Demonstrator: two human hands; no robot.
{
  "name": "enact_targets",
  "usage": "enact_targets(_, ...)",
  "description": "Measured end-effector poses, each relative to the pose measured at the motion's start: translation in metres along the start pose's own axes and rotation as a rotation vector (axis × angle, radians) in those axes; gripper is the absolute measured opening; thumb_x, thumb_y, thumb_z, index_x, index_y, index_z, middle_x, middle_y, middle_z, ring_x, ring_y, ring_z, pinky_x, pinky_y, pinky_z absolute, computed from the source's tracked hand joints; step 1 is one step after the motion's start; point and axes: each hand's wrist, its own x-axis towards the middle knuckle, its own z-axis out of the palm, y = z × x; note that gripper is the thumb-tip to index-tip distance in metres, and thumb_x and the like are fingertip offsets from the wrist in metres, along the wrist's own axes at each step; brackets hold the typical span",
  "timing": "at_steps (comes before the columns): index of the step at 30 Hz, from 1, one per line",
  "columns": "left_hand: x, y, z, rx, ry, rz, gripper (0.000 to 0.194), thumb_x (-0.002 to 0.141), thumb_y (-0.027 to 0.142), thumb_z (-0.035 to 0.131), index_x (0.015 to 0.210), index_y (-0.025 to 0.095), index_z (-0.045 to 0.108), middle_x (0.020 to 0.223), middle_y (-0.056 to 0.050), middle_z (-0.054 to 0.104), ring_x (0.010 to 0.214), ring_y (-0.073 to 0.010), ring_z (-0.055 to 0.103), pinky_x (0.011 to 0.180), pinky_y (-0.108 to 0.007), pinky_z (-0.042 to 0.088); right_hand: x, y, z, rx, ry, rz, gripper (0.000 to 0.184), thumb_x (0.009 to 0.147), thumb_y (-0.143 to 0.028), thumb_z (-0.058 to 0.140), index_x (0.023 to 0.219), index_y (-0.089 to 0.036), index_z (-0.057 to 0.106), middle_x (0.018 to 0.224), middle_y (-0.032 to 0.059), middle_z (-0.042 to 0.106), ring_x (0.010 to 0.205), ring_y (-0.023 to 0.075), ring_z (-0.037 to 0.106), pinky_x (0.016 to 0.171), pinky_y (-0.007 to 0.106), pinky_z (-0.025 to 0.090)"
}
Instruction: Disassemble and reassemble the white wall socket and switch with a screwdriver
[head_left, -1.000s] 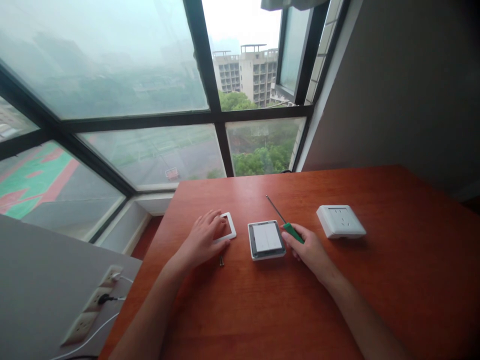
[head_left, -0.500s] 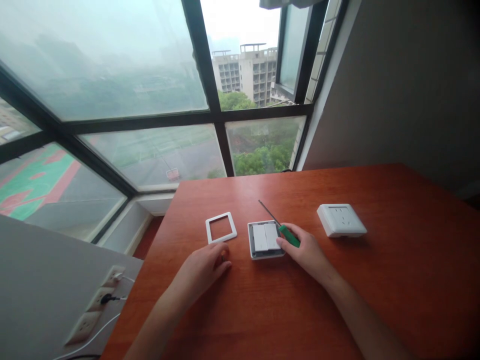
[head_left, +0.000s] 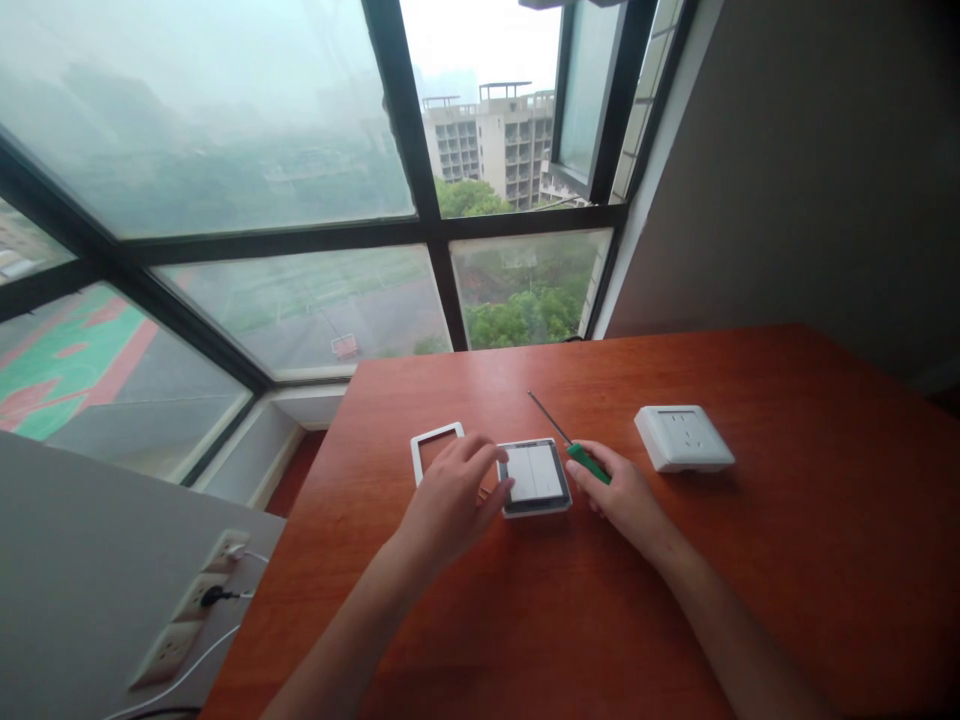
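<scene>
A white wall switch [head_left: 535, 476] with two rockers lies face up on the table, its cover off and a grey inner edge showing. My left hand [head_left: 455, 497] is over its left edge, thumb and fingers apart; whether the fingertips touch the switch I cannot tell. Beneath and behind that hand lies a white square cover frame [head_left: 417, 456], partly hidden. My right hand [head_left: 624, 497], just right of the switch, grips a screwdriver [head_left: 589, 463] by its green handle. Its thin metal shaft points up and to the left, away from the switch.
A white boxed socket [head_left: 684, 438] sits on the reddish-brown wooden table [head_left: 795, 560] to the right. Windows with dark frames [head_left: 442, 232] rise behind the table. Low on the left wall are several outlets [head_left: 171, 650] with plugged-in cords.
My left hand has moved right, from in front of the cover frame to the switch's left edge. My right hand has drawn slightly right, off the switch, with the screwdriver still in it.
</scene>
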Motion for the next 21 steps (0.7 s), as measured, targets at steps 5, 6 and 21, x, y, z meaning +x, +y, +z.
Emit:
enact_targets(5,0.025,0.016,0.01,0.001,-0.091,0.108,0.051,0.077,0.035,0.074,0.121,0.023,0.051,0.139,-0.012,0.05,0.124,-0.0337,0.049,0.102,-0.049,0.042,0.0,0.0,-0.001,-0.023,-0.017,-0.007,0.041,0.083,-0.049,0.057,0.11,-0.018,0.066,0.07,0.004,0.068,0.055,0.0179,0.06,0.048,0.028,0.045)
enact_targets(6,0.028,0.017,0.013,-0.003,-0.108,0.114,0.053,0.076,0.033,0.075,0.121,0.023,0.051,0.138,-0.012,0.051,0.124,-0.0336,0.05,0.102,-0.049,0.042,0.001,0.0,-0.001,-0.032,-0.018,-0.01,0.041,0.084,-0.049,0.056,0.11,-0.018,0.066,0.07,0.0039,0.068,0.054,0.0177,0.06,0.048,0.028,0.045)
enact_targets(21,0.026,0.014,0.019,-0.119,-0.109,0.116,0.037,0.08,0.026,0.071,0.113,0.024,0.056,0.127,-0.006,0.062,0.117,-0.0283,0.057,0.102,-0.043,0.045,-0.027,-0.046,-0.118,-0.712,-0.101,-0.343,0.021,0.082,-0.042,0.065,0.095,-0.03,0.076,0.098,0.003,0.077,0.083,0.0252,0.07,0.071,0.033,0.05)
